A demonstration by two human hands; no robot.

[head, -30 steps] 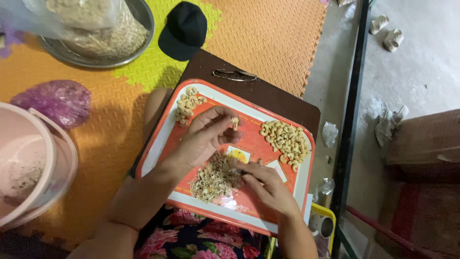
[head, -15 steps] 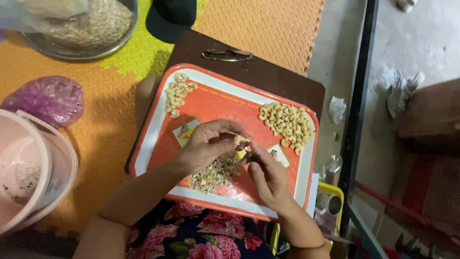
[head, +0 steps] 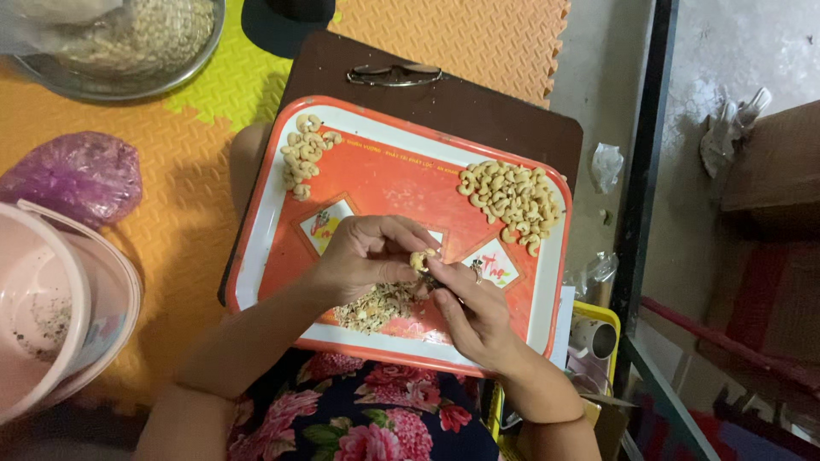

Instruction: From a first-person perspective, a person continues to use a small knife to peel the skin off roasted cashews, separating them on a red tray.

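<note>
Left hand (head: 363, 256) and right hand (head: 474, 312) pinch one cashew (head: 418, 259) over the orange tray (head: 384, 183).

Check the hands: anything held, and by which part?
One cashew nut, pinched between the fingertips of the left hand and right hand above the orange tray. Exact grip point cannot be told.

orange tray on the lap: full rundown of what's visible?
The tray is rectangular, orange with a white rim and rounded corners, plastic by its look, with printed diamond panels. It lies flat on a brown clipboard. Two cashew piles sit at its far corners, with husk scraps near. Both hands work over it.
</note>
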